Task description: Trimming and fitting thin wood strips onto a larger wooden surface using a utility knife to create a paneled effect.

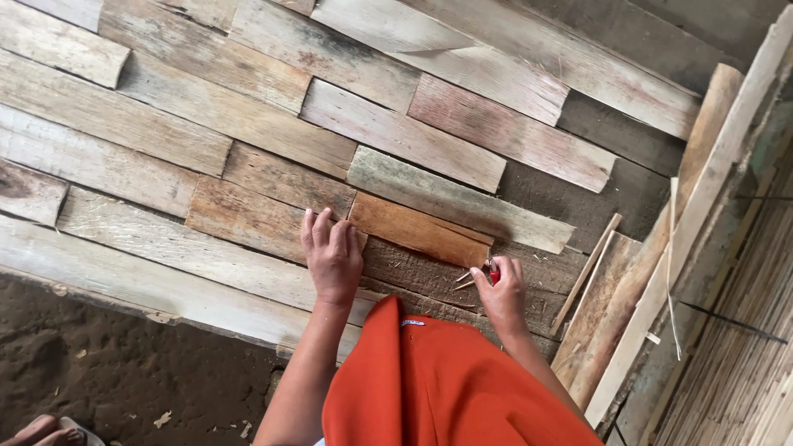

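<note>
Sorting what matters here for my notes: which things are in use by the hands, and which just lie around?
In use: left hand flat on wooden boards; right hand pinching a small red thing.

Lying about: loose slats, dirt ground, orange cloth.

Rough woodworking spot — weathered offcut planks (248, 124) laid in rows, bare dirt floor (124, 372), loose timber strips (661, 248), bamboo-slat wall (743, 330) — rural, makeshift

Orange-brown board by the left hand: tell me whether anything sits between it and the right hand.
Nothing visible blocks the way. The right hand, pinching a small red thing, sits just below the right end of the orange-brown board; only bare dark plank lies between. The left hand presses flat at the board's left end.
</note>
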